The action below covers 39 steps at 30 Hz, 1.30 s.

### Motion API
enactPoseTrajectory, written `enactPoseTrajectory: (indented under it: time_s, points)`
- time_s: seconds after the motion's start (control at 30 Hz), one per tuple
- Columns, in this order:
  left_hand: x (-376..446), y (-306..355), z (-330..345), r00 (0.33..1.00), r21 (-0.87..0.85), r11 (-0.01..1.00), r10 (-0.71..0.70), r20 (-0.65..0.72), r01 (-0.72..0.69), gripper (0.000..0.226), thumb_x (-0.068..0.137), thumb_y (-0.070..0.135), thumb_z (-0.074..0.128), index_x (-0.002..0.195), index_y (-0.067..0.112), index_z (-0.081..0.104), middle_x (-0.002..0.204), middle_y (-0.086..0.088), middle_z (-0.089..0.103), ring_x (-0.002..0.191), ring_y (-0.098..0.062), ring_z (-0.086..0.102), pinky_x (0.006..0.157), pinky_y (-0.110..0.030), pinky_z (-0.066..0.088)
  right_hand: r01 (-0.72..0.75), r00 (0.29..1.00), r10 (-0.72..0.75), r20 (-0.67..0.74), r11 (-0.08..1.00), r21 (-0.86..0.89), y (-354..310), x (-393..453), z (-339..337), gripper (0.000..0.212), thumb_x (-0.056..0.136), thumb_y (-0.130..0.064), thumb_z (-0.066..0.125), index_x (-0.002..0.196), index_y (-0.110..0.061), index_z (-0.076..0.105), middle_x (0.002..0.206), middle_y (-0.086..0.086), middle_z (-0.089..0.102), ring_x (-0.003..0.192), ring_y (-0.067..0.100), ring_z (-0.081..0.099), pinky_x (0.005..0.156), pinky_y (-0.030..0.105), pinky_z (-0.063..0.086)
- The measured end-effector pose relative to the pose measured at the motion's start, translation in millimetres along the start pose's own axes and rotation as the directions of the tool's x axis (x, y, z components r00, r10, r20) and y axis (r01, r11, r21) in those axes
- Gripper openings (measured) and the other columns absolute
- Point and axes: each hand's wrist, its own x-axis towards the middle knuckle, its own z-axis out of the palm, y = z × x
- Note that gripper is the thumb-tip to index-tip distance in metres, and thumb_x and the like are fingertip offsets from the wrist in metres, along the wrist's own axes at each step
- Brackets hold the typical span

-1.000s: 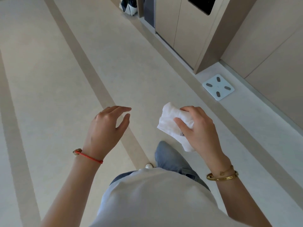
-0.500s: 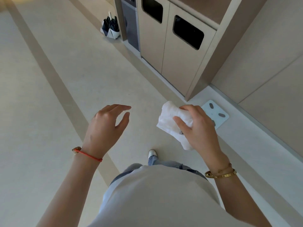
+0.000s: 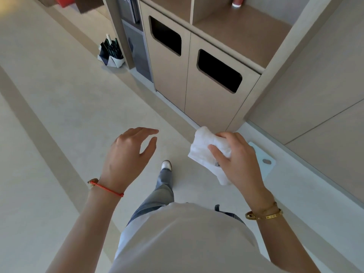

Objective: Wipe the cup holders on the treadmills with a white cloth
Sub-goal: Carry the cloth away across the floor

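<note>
a person in a pale grey t-shirt stands on a beige floor (image 3: 59,107), the right hand (image 3: 238,160) closed in a grip on a crumpled white cloth (image 3: 204,148) held at waist height. the left hand (image 3: 128,154) hangs open, fingers spread, holding nothing. far right, a tan cabinet (image 3: 206,107) shows two dark rectangular openings; a pale blue scale (image 3: 264,162) lies just beside it.

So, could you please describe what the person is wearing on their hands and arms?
Both forearms are bare, with no sleeves in view. The left hand has a thin red cord bracelet at the wrist. The right hand has a gold bangle with small markings, beside a thinner gold chain. No gloves or rings are visible.
</note>
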Motion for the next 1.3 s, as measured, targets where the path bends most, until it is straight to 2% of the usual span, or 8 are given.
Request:
enactPoseTrajectory:
  time_s: [0.2,0.33,0.4,0.57,0.73,0.9,1.07,1.3]
  points:
    - [145.5,-50.1,7.0,0.99,-0.026,0.991,0.132,0.04,-0.131,0.023,0.096,0.019,0.06,0.114,0.014,0.073,0.108,0.0,0.074,0.099,-0.021,0.07,0.082,-0.038,0.059,-0.068,0.993,0.072,-0.092,0.996,0.05,-16.7,129.4,20.4,0.033,0.091,-0.043,0.061,0.116,-0.022,0.059,0.111,-0.004,0.058,0.094,0.018,0.058,0.07,0.026,0.043]
    - [239.7,-71.4,15.4,0.968,-0.023,0.972,0.236,0.081,-0.235,0.023,0.095,0.018,0.062,0.115,0.013,0.072,0.109,-0.002,0.074,0.099,-0.022,0.07,0.083,-0.032,0.056,-0.14,0.978,0.146,-0.149,0.989,0.045,-24.5,200.6,24.3,0.034,0.092,-0.043,0.06,0.117,-0.021,0.058,0.114,-0.003,0.057,0.093,0.018,0.057,0.069,0.026,0.042]
    - [281.8,-73.4,20.6,0.951,-0.043,0.958,0.287,0.112,-0.284,0.026,0.095,0.022,0.058,0.116,0.014,0.072,0.11,-0.002,0.074,0.099,-0.022,0.07,0.082,-0.034,0.058,-0.175,0.967,0.18,-0.181,0.984,0.042,-22.6,227.9,23.6,0.034,0.092,-0.042,0.06,0.117,-0.02,0.058,0.114,-0.002,0.057,0.093,0.02,0.058,0.071,0.027,0.044]
    - [374.7,-72.7,50.9,0.899,-0.099,0.913,0.407,0.162,-0.395,0.023,0.095,0.014,0.064,0.117,0.011,0.072,0.111,-0.003,0.074,0.099,-0.021,0.07,0.083,-0.037,0.06,-0.257,0.933,0.259,-0.251,0.965,0.042,-6.9,287.2,20.4,0.032,0.091,-0.039,0.061,0.117,-0.019,0.059,0.117,-0.001,0.055,0.094,0.023,0.059,0.077,0.031,0.049]
    - [458.1,-61.9,101.7,0.862,-0.141,0.877,0.478,0.167,-0.459,0.024,0.095,0.015,0.061,0.116,0.011,0.071,0.11,-0.005,0.074,0.098,-0.022,0.07,0.083,-0.037,0.059,-0.318,0.898,0.313,-0.31,0.947,0.035,26.3,350.8,10.9,0.034,0.09,-0.038,0.063,0.118,-0.019,0.06,0.12,0.001,0.049,0.092,0.021,0.059,0.075,0.027,0.049]
    - [536.5,-42.6,158.4,0.85,-0.171,0.87,0.489,0.193,-0.462,0.034,0.093,0.027,0.05,0.116,0.013,0.071,0.107,-0.003,0.074,0.099,-0.022,0.068,0.082,-0.039,0.058,-0.386,0.868,0.367,-0.333,0.922,0.009,71.6,426.6,-9.2,0.038,0.091,-0.042,0.059,0.122,-0.02,0.059,0.12,0.003,0.047,0.096,0.026,0.058,0.076,0.03,0.045]
    - [604.5,-24.1,214.5,0.861,-0.165,0.88,0.472,0.191,-0.446,0.03,0.091,0.023,0.054,0.112,0.014,0.072,0.109,-0.004,0.073,0.094,-0.024,0.07,0.076,-0.039,0.06,-0.4,0.865,0.37,-0.34,0.916,-0.02,119.3,502.6,-27.2,0.039,0.093,-0.042,0.057,0.126,-0.021,0.057,0.122,0.005,0.045,0.099,0.03,0.057,0.075,0.031,0.046]
    - [652.0,-14.9,276.3,0.851,-0.115,0.905,0.425,0.31,-0.41,0.025,0.094,0.018,0.058,0.116,0.018,0.07,0.114,-0.003,0.07,0.09,-0.027,0.069,0.076,-0.041,0.058,-0.468,0.858,0.441,-0.263,0.883,-0.046,168.0,572.4,-25.4,0.04,0.095,-0.041,0.054,0.129,-0.02,0.052,0.13,0.007,0.044,0.11,0.031,0.054,0.09,0.042,0.051]
